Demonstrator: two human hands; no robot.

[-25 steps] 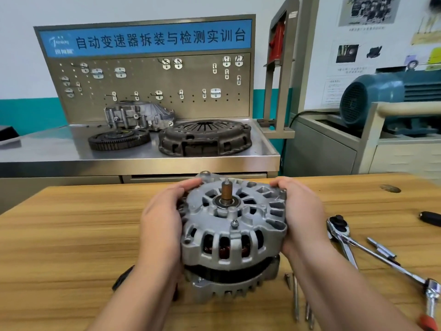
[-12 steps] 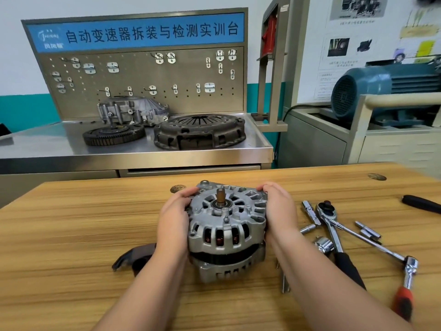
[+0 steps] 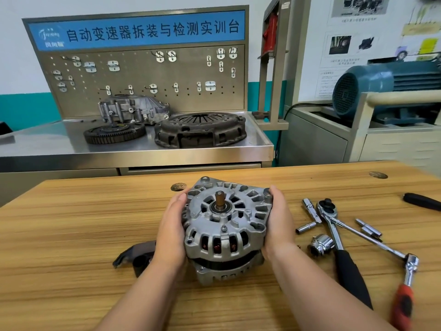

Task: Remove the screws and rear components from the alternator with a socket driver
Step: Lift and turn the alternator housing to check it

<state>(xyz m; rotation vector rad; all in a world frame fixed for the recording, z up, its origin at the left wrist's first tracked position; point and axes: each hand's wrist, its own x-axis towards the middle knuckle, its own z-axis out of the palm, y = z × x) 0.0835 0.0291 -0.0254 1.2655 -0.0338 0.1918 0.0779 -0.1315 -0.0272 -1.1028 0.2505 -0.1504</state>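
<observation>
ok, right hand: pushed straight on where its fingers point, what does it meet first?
The right hand grips the alternator at its side, fingers pointing away, slightly left. Past them the way looks free: only bare wooden table to its far edge, though depth is unclear.

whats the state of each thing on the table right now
alternator: shaft end up, held from both sides
left hand: grips alternator's left side
right hand: grips alternator's right side
ratchet: lying on table, untouched
large socket: loose, off the ratchet
black cover: lying left of alternator, detached
</observation>
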